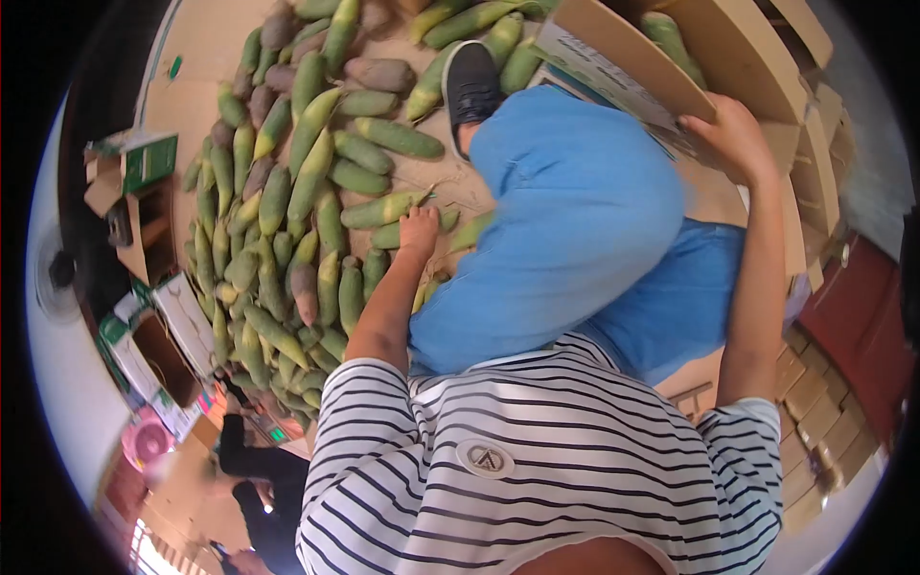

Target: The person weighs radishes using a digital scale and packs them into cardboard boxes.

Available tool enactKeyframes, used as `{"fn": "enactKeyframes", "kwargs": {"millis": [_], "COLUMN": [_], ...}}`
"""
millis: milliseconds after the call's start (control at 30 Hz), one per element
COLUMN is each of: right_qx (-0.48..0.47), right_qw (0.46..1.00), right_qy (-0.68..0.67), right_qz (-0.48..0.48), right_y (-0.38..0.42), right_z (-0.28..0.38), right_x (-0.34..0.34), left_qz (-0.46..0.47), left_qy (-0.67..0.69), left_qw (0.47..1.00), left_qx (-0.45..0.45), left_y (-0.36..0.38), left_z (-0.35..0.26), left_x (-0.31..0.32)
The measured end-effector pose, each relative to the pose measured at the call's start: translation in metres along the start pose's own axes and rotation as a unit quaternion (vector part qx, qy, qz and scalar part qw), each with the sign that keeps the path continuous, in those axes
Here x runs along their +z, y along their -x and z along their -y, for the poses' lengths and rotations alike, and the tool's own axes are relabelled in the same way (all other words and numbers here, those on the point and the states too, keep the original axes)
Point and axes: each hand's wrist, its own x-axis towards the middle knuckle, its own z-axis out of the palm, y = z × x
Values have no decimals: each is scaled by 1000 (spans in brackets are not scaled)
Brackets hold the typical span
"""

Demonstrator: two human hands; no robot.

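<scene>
My left hand (419, 231) is on the pile, its fingers curled over the stem end of a green radish (379, 211). Another green radish (388, 236) lies just under that hand, partly covered by it. My right hand (733, 137) grips the edge of an open cardboard box (632, 62), with the thumb on the near face and the other fingers mostly hidden. Inside the box, one green radish (674, 46) shows against the wall.
Many long green radishes (273, 201), some brownish, cover the floor at left. My shoe (471, 81) stands among them. Open cartons (153, 359) and a pink fan (147, 441) are at far left. A person in dark sleeves (259, 489) is at lower left. Brown boxes (819, 412) are stacked at right.
</scene>
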Motion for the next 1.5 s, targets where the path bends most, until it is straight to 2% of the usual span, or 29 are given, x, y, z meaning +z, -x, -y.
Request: {"fn": "enactKeyframes", "kwargs": {"millis": [33, 100, 133, 167, 233, 267, 333, 400, 467, 600, 667, 733, 800, 867, 900, 933, 1000, 1100, 1167, 1233, 1400, 1433, 1500], "right_qx": [4, 7, -10, -2, -11, -21, -13, -5, 3, -1, 8, 17, 26, -2, -15, -7, 13, 9, 14, 3, 13, -13, 26], "right_qw": [1000, 1000, 999, 999, 999, 999, 999, 999, 999, 999, 998, 998, 998, 998, 997, 998, 999, 999, 999, 999, 999, 999, 999], "right_qy": [-4, 26, 37, 50, 47, 47, 50, 52, 49, 53, 55, 56, 53, 64, 69, 60, 38, 28, 32, 32, 36, 29, 2], "right_qz": [-7, 16, -11, 6, -2, -5, -6, 2, 19, 9, 11, 18, 33, -1, -18, -6, 15, -12, 8, -4, -1, -33, -23], "right_y": [1, -5, -3, -5, -5, -6, -5, -4, -3, -1, -3, -4, -2, -4, -3, -1, 1, 3, 1, -2, 4, 7, 12], "right_z": [0, -11, -15, -14, -17, -17, -16, -15, -13, -14, -13, -12, -11, -17, -19, -18, -13, -17, -15, -16, -15, -19, -16], "right_x": [0, 2, 5, 3, 5, 5, 5, 3, 2, 5, 5, 4, 3, 12, 14, 11, 5, 3, 1, 3, 3, 3, -5], "left_qz": [12, -22, -100, -111, -199, -219, -247, -329, -430, -530, -519, -460, -377, -254, -209, -178, -364, -332, -343, -382, -453, -439, -408], "left_qy": [-6, 30, 119, 131, 198, 293, 478, 532, 531, 579, 625, 665, 725, 744, 745, 667, 437, 388, 345, 341, 207, 193, 158], "left_qw": [1000, 999, 987, 985, 957, 923, 820, 773, 729, 614, 559, 525, 501, 549, 581, 679, 787, 826, 826, 801, 759, 784, 833], "left_qx": [13, 1, -24, -30, -71, -114, -197, -103, -57, 84, 166, 267, 283, 285, 252, 250, 237, 237, 286, 310, 420, 393, 338], "left_y": [-1, 10, 17, 28, 21, 25, 40, 38, 45, 59, 56, 43, 27, 11, -1, -7, -9, 27, 58, 86, 96, 82, 55], "left_z": [0, -3, -6, -14, 10, 11, 1, 6, -15, -62, -91, -117, -148, -169, -177, -175, -170, -164, -170, -188, -232, -236, -243], "left_x": [-5, -22, -29, -59, -30, -49, -120, -164, -235, -360, -403, -434, -454, -466, -466, -465, -448, -448, -465, -483, -504, -504, -503]}}
